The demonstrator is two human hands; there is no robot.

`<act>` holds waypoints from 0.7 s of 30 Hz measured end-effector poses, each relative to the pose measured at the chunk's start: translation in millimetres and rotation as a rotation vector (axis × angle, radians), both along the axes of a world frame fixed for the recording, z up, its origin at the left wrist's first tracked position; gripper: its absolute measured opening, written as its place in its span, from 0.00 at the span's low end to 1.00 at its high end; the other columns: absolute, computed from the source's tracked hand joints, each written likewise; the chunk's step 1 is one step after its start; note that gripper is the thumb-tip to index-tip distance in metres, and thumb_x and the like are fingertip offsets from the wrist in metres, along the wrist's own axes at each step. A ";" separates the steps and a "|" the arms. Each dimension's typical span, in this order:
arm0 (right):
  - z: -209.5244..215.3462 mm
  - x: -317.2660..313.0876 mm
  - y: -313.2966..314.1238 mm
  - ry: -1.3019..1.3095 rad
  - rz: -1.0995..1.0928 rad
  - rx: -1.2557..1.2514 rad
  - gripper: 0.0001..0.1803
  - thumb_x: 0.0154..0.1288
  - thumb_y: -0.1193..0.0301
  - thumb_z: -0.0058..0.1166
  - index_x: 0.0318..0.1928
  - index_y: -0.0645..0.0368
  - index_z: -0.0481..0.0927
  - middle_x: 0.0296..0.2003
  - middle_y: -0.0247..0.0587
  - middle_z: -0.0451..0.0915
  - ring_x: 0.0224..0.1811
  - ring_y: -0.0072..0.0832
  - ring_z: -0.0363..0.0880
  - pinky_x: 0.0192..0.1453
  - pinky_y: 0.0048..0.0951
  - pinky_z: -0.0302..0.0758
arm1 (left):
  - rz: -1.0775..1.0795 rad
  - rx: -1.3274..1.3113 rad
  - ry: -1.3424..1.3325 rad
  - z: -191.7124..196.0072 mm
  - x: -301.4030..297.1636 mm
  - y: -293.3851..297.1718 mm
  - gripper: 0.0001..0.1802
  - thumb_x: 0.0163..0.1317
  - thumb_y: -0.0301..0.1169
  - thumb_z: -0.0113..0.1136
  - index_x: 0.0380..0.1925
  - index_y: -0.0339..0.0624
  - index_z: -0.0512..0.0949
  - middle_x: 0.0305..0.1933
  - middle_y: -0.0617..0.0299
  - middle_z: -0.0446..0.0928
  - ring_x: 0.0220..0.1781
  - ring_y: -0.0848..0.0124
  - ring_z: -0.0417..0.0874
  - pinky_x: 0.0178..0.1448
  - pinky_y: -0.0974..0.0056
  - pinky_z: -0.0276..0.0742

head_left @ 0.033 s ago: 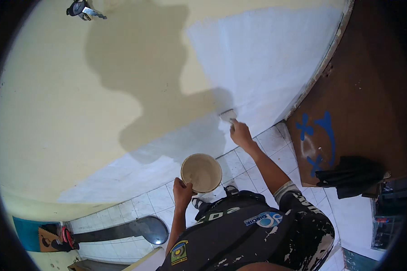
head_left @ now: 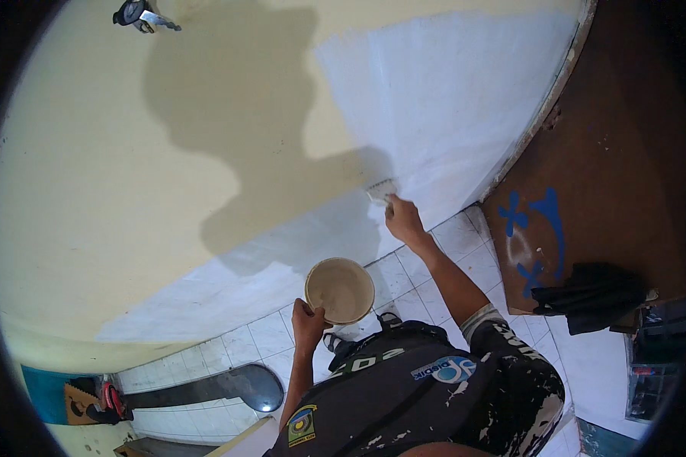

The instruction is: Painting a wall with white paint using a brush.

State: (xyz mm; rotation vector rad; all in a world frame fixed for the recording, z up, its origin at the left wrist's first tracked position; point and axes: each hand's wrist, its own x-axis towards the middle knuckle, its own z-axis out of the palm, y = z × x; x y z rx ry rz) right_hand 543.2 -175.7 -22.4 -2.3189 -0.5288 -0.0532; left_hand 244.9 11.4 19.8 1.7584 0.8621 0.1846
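My right hand (head_left: 405, 217) is closed round the handle of a paintbrush (head_left: 383, 191), its wide bristles against the wall (head_left: 282, 160). The brush is where cream paint meets a fresh white patch (head_left: 450, 99). My left hand (head_left: 308, 321) grips the rim of a round, pale bucket (head_left: 341, 291) in front of my body. Its inside is coated beige; how much paint it holds I cannot tell. A shadow of my head and arm falls over the wall around the brush.
White floor tiles (head_left: 251, 335) run along the wall's foot. To the right stands a brown door or panel (head_left: 610, 167) with blue marks and a black cloth (head_left: 593, 297) near it. A dark, long rounded object (head_left: 255, 387) lies lower left. A lamp-like fixture (head_left: 137, 14) is at upper left.
My right hand and the paintbrush have shifted slightly up and to the left along the wall. My left hand and the bucket are practically where they were.
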 end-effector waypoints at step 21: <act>5.9 -10.5 17.9 -0.439 -0.013 0.184 0.30 0.66 0.80 0.55 0.69 0.58 0.71 0.33 0.57 0.78 0.29 0.51 0.80 0.32 0.46 0.79 | -0.014 -0.055 -0.006 1.1 8.3 3.5 0.13 0.58 0.22 0.59 0.30 0.35 0.62 0.29 0.57 0.69 0.26 0.63 0.84 0.24 0.57 0.89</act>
